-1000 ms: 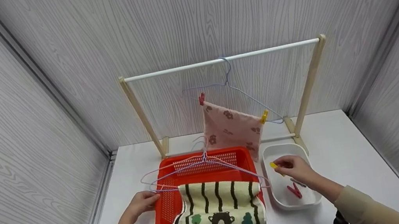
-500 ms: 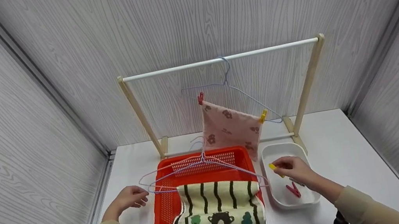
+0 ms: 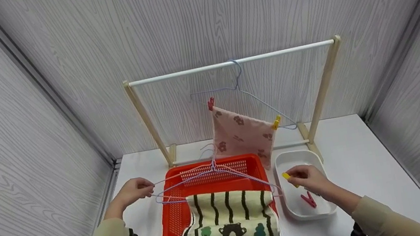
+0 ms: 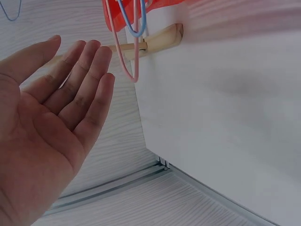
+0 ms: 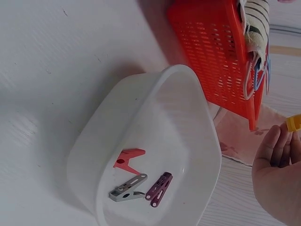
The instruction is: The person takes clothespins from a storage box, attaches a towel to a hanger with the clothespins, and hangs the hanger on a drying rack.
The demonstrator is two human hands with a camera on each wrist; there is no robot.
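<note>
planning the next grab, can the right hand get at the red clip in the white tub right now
Probably yes: the right hand is close to the open-topped white tub, and nothing lies over the red clip. The hand's grip holds a yellow clip, though, which may need setting down first.

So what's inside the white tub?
A red clip, a grey clip and a purple clip. The right hand blocks part of the tub from above, and the tub's wall hides some floor from the side, so more could be hidden.
</note>
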